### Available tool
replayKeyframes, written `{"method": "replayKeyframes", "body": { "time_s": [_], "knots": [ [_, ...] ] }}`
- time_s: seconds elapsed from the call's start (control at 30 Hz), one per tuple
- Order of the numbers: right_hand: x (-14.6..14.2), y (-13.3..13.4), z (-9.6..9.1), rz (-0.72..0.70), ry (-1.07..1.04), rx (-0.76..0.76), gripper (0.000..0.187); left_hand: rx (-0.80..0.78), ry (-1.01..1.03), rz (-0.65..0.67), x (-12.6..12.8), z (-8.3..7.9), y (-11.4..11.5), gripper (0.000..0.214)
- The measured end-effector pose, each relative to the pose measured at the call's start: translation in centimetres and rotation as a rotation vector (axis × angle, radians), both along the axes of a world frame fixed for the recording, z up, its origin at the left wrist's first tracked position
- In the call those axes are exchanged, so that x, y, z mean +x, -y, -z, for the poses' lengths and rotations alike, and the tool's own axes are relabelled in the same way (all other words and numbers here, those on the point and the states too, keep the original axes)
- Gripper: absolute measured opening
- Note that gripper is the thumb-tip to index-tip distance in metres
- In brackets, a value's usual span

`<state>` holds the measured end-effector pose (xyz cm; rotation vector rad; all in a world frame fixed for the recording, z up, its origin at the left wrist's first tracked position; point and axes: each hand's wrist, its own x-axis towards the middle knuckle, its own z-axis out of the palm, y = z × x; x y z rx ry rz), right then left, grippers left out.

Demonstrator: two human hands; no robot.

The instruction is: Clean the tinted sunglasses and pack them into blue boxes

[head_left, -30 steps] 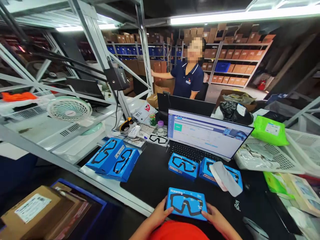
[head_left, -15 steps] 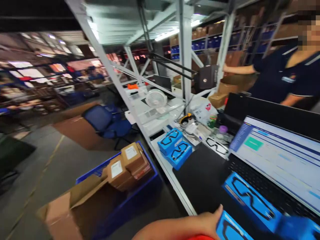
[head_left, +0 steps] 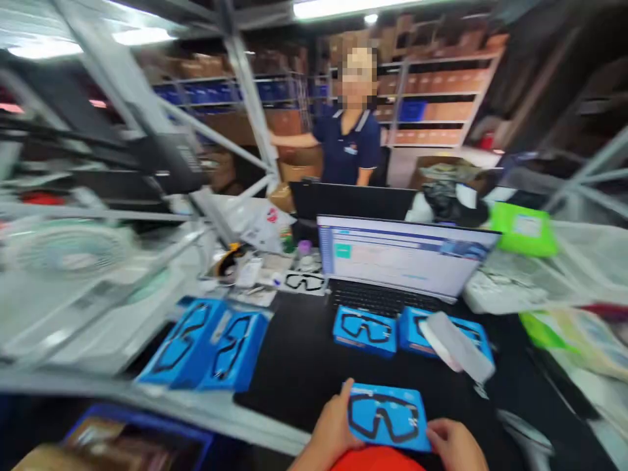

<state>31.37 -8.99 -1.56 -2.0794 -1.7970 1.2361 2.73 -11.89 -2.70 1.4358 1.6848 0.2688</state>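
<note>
My left hand [head_left: 332, 428] and my right hand [head_left: 454, 442] grip the two ends of a blue goggles box [head_left: 385, 415] just above the black desk mat [head_left: 304, 366] at the near edge. Both hands have fingers curled round the box sides. Two more blue goggles boxes [head_left: 366, 329] [head_left: 417, 327] lie in front of the open laptop [head_left: 400, 258]; a white pouch [head_left: 454, 345] rests across the right one. Another pair of blue boxes [head_left: 210, 343] sits at the mat's left.
A person in a dark polo shirt [head_left: 349, 140] stands behind a black monitor [head_left: 350, 199]. A white fan [head_left: 69, 248] and metal rack struts stand left. Green parcels [head_left: 524, 229] and a white tray [head_left: 520, 288] lie right. A blue crate [head_left: 137, 438] is below left.
The view swung left toward the crate and aisle, then back to the desk. The blue box stays between both hands.
</note>
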Motion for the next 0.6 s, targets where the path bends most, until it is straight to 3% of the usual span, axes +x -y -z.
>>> {"method": "replayKeyframes", "body": {
  "time_s": [0.17,0.4,0.6],
  "knots": [
    [-1.1,0.3,0.0,0.112,0.107,0.083,0.018,-0.061,-0.119,0.077,0.4,0.7,-1.6,0.119],
    [-1.0,0.2,-0.9,0.172,0.143,0.038,0.012,-0.144,-0.179,0.123,0.8,-0.9,-2.2,0.118],
    [-0.9,0.8,-0.6,0.253,0.122,0.016,0.011,-0.161,-0.155,0.1,0.9,-0.8,-2.5,0.121]
  ]
}}
